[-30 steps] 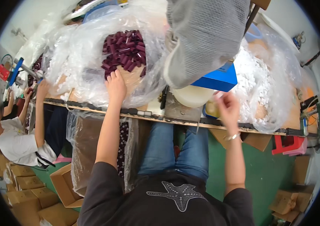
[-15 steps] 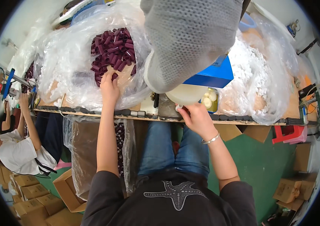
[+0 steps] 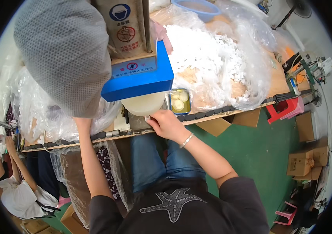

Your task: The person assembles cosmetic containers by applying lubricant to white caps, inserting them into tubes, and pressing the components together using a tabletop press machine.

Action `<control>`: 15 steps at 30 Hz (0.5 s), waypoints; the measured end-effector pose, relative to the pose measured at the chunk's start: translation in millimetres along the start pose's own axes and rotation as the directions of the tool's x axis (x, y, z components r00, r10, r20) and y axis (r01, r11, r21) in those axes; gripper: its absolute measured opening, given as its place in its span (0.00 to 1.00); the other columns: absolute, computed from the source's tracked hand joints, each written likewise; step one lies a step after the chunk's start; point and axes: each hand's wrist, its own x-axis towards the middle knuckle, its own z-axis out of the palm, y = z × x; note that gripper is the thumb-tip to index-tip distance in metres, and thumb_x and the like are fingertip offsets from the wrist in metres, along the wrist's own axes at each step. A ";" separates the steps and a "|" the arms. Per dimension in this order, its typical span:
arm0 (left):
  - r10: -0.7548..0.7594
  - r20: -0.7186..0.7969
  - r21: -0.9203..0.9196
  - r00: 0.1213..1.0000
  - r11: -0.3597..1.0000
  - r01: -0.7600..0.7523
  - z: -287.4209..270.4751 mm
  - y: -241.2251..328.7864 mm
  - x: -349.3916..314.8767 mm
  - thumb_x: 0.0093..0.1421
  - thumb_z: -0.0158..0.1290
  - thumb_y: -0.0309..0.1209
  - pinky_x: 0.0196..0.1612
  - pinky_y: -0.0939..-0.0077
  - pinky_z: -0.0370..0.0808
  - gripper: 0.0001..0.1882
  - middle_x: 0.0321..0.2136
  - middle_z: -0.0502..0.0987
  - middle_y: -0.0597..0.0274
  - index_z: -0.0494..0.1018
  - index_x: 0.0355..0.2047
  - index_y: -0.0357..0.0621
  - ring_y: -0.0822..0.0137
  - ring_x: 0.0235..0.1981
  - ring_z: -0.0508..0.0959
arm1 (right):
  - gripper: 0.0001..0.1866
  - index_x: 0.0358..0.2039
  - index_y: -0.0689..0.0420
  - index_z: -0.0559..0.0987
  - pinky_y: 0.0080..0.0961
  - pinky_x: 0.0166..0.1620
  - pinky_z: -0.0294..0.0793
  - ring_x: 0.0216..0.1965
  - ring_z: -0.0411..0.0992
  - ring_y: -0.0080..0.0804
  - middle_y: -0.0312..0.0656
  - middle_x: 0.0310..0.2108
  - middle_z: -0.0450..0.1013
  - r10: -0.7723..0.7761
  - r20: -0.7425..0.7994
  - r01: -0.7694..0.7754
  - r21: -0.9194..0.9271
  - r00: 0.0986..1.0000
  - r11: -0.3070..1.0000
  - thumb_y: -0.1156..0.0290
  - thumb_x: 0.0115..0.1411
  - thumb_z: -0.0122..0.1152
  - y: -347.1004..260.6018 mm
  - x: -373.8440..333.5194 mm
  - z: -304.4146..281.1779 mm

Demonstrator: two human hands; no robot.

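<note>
My right hand [image 3: 165, 123] is at the table's front edge, just below a milky round disc [image 3: 144, 103] under a blue press head [image 3: 142, 76]. Thumb and fingers pinch a small white plastic piece [image 3: 147, 118]. My left forearm reaches up over the table, and only the wrist end of my left hand [image 3: 83, 122] shows. A large grey textured cover [image 3: 66, 58], close to the camera, hides its fingers and whatever they touch. Beside the right hand stands a small open tin [image 3: 180, 102] with pale round pieces in yellowish liquid.
White plastic pieces [image 3: 213, 58] lie heaped on clear sheeting at the right. A blue basin [image 3: 199, 8] is behind them. Black padding [image 3: 209, 113] lines the table edge. Below hangs a bag of maroon pieces [image 3: 107, 167]. A co-worker [image 3: 23, 197] sits at the left; red stool [image 3: 282, 110] at right.
The view has swung right, so the grey cover now hides the maroon tube pile and my left hand's fingers. My right hand still pinches the white piece below the disc.
</note>
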 end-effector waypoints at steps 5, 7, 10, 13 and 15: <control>-0.058 -0.037 0.015 0.998 0.998 0.059 6.7 -4.3 -0.8 0.59 0.49 0.22 0.44 0.69 0.72 0.16 0.43 0.76 0.46 0.70 0.49 0.35 0.54 0.41 0.78 | 0.15 0.42 0.60 0.74 0.39 0.36 0.74 0.32 0.74 0.49 0.50 0.33 0.75 0.066 0.033 -0.064 -0.065 0.997 0.996 0.75 0.53 0.62 -3.3 -6.0 -5.9; -0.045 -0.030 -0.020 0.999 0.999 0.044 2.7 9.8 -0.5 0.60 0.49 0.22 0.45 0.69 0.71 0.17 0.43 0.76 0.46 0.70 0.50 0.34 0.56 0.42 0.77 | 0.21 0.47 0.59 0.74 0.34 0.35 0.75 0.29 0.75 0.42 0.48 0.36 0.76 0.136 -0.084 -0.132 0.046 0.987 0.990 0.71 0.52 0.66 -16.2 -14.5 -19.1; -0.072 0.008 -0.076 0.997 0.994 0.073 -6.2 14.2 -1.6 0.61 0.48 0.23 0.46 0.71 0.70 0.18 0.44 0.76 0.48 0.68 0.52 0.34 0.59 0.43 0.77 | 0.17 0.44 0.58 0.77 0.27 0.31 0.74 0.24 0.74 0.31 0.43 0.30 0.76 0.081 -0.459 -0.163 -0.141 0.885 0.977 0.70 0.54 0.66 13.9 -41.9 -63.3; -0.092 0.038 -0.081 0.995 0.992 0.095 -10.2 4.8 -5.3 0.63 0.47 0.24 0.48 0.74 0.69 0.18 0.46 0.75 0.51 0.66 0.54 0.34 0.63 0.45 0.75 | 0.09 0.39 0.61 0.79 0.26 0.32 0.73 0.26 0.74 0.30 0.45 0.26 0.76 0.188 -0.631 -0.445 -0.278 0.753 0.851 0.75 0.57 0.60 51.1 -59.3 -156.4; -0.055 0.017 -0.025 0.998 0.998 0.056 -5.4 14.9 -0.2 0.63 0.47 0.24 0.48 0.74 0.68 0.18 0.46 0.75 0.51 0.66 0.54 0.35 0.64 0.44 0.74 | 0.11 0.38 0.61 0.80 0.30 0.35 0.75 0.31 0.76 0.41 0.49 0.33 0.77 0.315 -0.571 -0.599 -0.420 0.758 0.682 0.82 0.54 0.56 86.3 -85.7 -213.6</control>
